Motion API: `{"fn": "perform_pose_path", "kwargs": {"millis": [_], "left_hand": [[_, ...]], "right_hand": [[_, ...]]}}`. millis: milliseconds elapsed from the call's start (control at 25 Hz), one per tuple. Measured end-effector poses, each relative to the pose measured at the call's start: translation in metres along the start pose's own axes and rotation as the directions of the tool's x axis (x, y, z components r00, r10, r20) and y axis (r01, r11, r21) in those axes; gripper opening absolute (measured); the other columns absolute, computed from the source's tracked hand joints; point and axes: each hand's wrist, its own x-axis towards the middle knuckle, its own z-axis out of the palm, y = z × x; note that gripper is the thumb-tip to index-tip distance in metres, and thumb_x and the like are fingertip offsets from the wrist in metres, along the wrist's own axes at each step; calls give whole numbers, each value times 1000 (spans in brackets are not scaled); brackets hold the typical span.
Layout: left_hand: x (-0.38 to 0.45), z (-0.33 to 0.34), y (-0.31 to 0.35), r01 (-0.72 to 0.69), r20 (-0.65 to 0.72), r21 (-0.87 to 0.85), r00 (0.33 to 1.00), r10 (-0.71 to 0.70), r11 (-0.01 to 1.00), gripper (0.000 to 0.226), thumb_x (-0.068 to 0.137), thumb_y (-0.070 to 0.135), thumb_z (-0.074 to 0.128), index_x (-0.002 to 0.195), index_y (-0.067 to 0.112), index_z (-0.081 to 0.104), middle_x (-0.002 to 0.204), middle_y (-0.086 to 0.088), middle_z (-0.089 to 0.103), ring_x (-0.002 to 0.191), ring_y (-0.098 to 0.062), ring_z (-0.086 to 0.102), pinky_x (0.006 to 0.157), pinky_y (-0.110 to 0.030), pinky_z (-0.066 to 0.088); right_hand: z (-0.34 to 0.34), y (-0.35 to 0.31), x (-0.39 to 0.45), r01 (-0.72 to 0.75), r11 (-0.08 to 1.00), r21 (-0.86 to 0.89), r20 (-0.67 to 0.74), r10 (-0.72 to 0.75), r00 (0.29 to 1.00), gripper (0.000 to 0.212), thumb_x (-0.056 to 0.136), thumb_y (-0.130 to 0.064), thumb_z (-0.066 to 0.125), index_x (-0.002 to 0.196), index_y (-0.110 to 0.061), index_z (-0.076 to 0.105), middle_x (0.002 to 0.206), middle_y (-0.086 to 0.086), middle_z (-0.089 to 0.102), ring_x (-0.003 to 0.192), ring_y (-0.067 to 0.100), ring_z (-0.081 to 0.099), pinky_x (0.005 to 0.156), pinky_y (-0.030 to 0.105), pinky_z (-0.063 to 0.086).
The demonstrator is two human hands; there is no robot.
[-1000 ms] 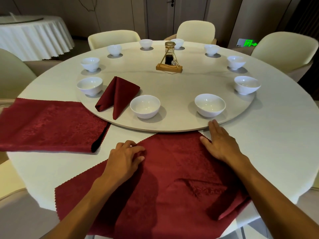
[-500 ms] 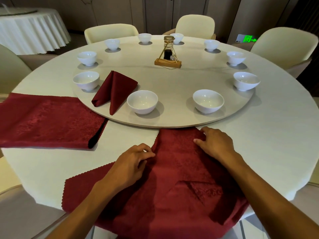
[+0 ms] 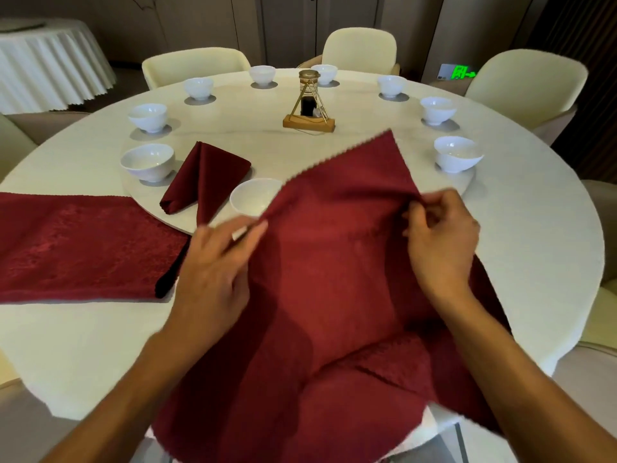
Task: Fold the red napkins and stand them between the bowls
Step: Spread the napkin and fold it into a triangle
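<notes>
Cream chairs [image 3: 195, 63] ring the table; a dark bottle, perhaps sauce [image 3: 309, 106], stands mid-turntable.

I see matt red cloth napkin [image 3: 337, 262] with a woven pattern, glossy white ceramic bowls [image 3: 148, 161], a wooden stand [image 3: 309, 123] with thin brass-coloured metal.

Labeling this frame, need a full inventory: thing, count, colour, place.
Bowls: nine visible, white, around the turntable rim.
Folded napkin: one, red, standing between two near-left bowls.
Held napkin: one, red, lifted over the near table edge.
Napkin stack: red, flat, table left.
Bottle stand: one, gold and wood, turntable centre.
Turntable: one, cream.
Chairs: cream, around the table.
Second table: white cloth, far left.
Left hand, right hand: fingers pinch the held napkin's upper fold.
</notes>
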Motion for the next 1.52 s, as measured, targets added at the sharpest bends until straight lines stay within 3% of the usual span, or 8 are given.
{"fn": "perform_pose_path", "kwargs": {"millis": [240, 360, 480, 720, 1000, 1200, 1400, 1520], "left_hand": [[58, 32, -33, 195, 409, 320, 854, -321, 927, 46, 87, 28, 53, 131, 12, 56, 140, -14, 49, 122, -40, 50, 96, -52, 42], [-15, 34, -2, 146, 526, 57, 836, -154, 988, 51, 91, 45, 38, 121, 16, 66, 125, -9, 65, 107, -34, 64, 90, -45, 54], [-73, 37, 3, 231, 678, 61, 705, -211, 971, 74, 93, 68, 19, 149, 24, 41, 155, -5, 38, 140, -26, 39, 113, -42, 33], [-88, 36, -7, 335, 685, 187, 629, -367, 923, 91, 72, 87, -13, 152, 46, -3, 159, 19, -17, 148, -9, -18, 118, -47, -14], [-75, 18, -41, 351, 303, 224, 862, -407, 909, 54, 93, 41, 40, 133, 9, 56, 137, -13, 55, 122, -37, 50, 101, -50, 39], [-46, 4, -81, 553, 375, 494, 560, -739, 671, 39, 86, 37, 69, 117, 14, 64, 117, -12, 61, 112, -38, 49, 89, -49, 35], [-36, -13, -90, 847, 306, -237, 531, -790, 477, 19, 84, 12, 75, 78, 15, 57, 72, 0, 62, 67, -22, 58, 64, -33, 45], [-49, -20, -103, 780, 216, 130, 580, -785, 612, 25, 83, 14, 75, 102, 15, 59, 94, -1, 64, 88, -28, 61, 75, -39, 48]], "right_hand": [[35, -18, 42, 186, 965, -186, 517, -65, 854, 61, 89, -17, 62, 144, -18, 39, 125, -5, 59, 112, 15, 56, 93, 17, 36], [9, 23, -17, 366, 895, -256, 620, -139, 772, 48, 90, -25, 64, 136, -17, 53, 133, 3, 60, 119, 24, 58, 100, 29, 42], [-20, 66, -65, 404, 831, -382, 701, -25, 713, 58, 95, -50, 49, 145, -21, 44, 151, 5, 44, 136, 26, 44, 109, 43, 40], [-71, 118, -54, 411, 713, -568, 708, 167, 686, 80, 84, -72, 5, 154, -34, 4, 162, -12, -2, 150, 9, 0, 120, 32, -1], [-95, 104, -13, 432, 702, -566, 681, 103, 725, 74, 80, -52, 31, 139, -14, 54, 150, 9, 44, 140, 34, 37, 117, 53, 22], [-31, 66, -78, 619, 702, -352, 882, 28, 470, 86, 78, -82, -7, 154, -43, 9, 158, -17, -6, 149, 9, -5, 120, 33, -5], [-25, 70, -94, 603, 671, -431, 854, 87, 514, 72, 82, -72, -12, 150, -49, -10, 156, -20, -22, 147, 8, -22, 119, 33, -17], [-26, 71, -97, 577, 686, -444, 833, 77, 548, 71, 87, -71, -4, 152, -45, -2, 158, -19, -15, 149, 9, -16, 120, 33, -14]]}}
